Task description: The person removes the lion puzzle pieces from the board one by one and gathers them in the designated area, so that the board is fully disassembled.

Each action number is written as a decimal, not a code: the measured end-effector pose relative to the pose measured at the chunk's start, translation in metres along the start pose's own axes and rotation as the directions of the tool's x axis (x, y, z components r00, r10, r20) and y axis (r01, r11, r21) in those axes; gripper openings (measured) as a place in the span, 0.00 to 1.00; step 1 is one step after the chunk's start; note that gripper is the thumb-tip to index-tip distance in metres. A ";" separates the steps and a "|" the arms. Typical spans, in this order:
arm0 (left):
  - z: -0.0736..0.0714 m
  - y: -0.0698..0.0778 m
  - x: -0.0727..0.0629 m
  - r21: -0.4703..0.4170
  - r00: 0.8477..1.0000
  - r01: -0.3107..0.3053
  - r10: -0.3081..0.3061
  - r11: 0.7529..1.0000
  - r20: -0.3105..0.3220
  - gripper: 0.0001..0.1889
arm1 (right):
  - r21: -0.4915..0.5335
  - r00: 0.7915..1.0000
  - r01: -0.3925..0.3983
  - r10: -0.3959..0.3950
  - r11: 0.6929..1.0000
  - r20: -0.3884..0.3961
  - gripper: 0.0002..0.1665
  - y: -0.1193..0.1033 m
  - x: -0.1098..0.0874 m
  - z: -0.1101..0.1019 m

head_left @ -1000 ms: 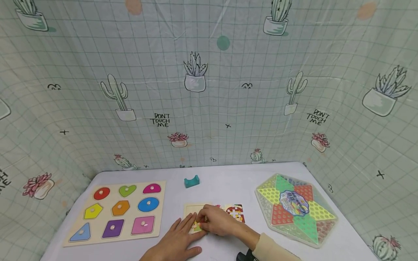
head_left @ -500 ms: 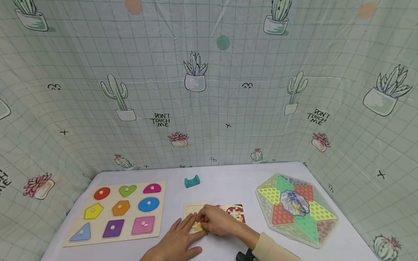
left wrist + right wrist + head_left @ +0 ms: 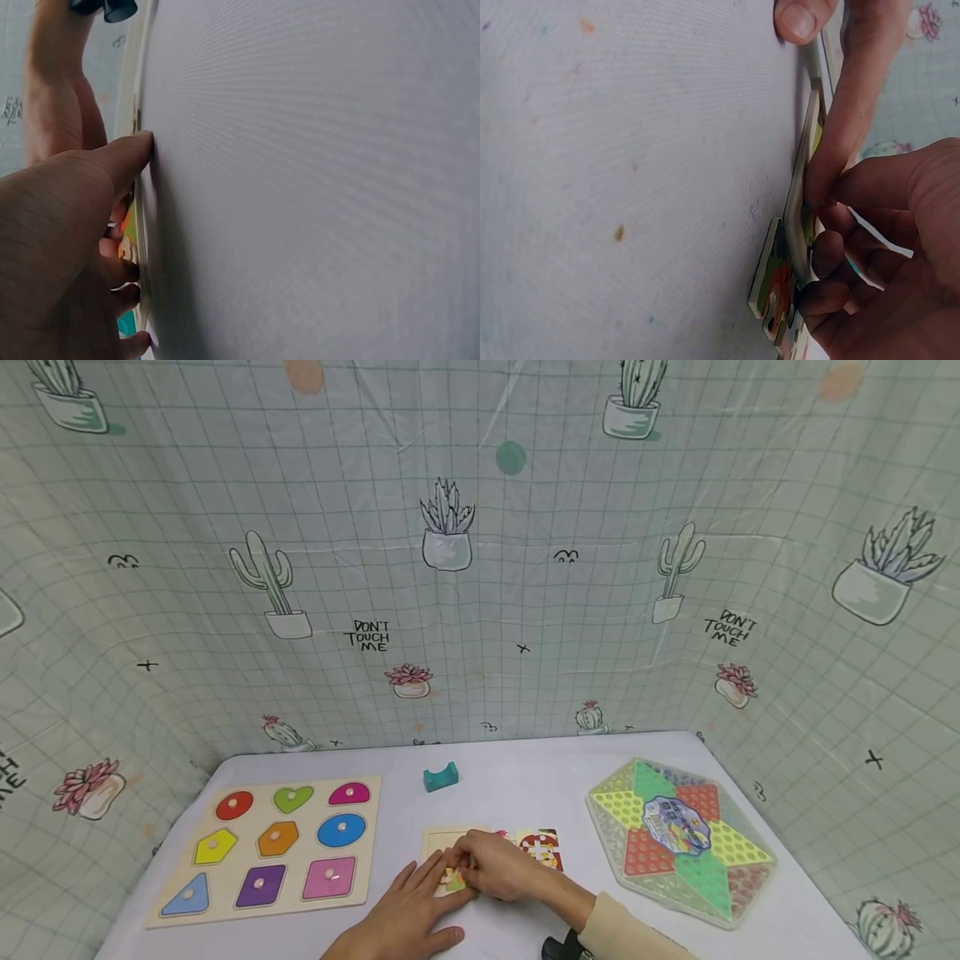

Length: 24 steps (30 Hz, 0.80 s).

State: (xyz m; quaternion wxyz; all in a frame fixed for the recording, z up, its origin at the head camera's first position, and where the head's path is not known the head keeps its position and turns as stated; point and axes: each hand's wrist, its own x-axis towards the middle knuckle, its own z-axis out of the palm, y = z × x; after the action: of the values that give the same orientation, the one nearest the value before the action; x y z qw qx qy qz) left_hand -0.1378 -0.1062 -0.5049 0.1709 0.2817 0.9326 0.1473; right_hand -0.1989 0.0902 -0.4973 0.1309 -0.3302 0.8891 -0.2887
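A small wooden jigsaw board (image 3: 442, 837) lies at the front middle of the table, with colourful puzzle pieces (image 3: 452, 883) in its lower part. My left hand (image 3: 408, 910) rests with extended fingers on the board's left and near edges, its thumb out on the table. Over the board, my right hand (image 3: 498, 866) has curled fingers and pinches a puzzle piece, which it mostly covers. In the right wrist view, the fingertips of my right hand (image 3: 900, 262) meet the board beside my left index finger. Loose jigsaw pieces (image 3: 769, 285) lie against the board's edge; others (image 3: 551, 852) show right of my hand.
At left lies a large wooden shape board (image 3: 371, 860) with knobbed coloured shapes. A hexagonal Chinese checkers set (image 3: 648, 902) lies at right. Behind the jigsaw sits a small teal block (image 3: 441, 777). A black object (image 3: 562, 948) is beside my right forearm. A patterned curtain (image 3: 487, 593) hangs behind.
Both hands stay almost in place. The fingers of my right hand shift very slightly over the jigsaw board; the other things are still.
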 end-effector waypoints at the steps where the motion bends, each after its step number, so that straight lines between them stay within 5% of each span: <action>1: 0.000 0.000 0.000 0.000 1.000 0.004 -0.004 1.000 0.003 0.29 | 0.008 1.000 -0.002 0.002 1.000 0.001 0.09 0.000 0.000 0.000; 24: -0.001 0.001 -0.003 0.015 1.000 -0.012 0.012 1.000 -0.019 0.30 | 0.167 0.999 -0.001 0.008 0.986 -0.042 0.07 0.002 -0.010 -0.018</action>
State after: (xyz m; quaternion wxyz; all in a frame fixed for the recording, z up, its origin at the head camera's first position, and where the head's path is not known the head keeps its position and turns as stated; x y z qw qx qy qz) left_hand -0.1359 -0.1076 -0.5030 0.1588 0.2870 0.9336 0.1440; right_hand -0.2000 0.1056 -0.4837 0.1399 -0.3100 0.8650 -0.3690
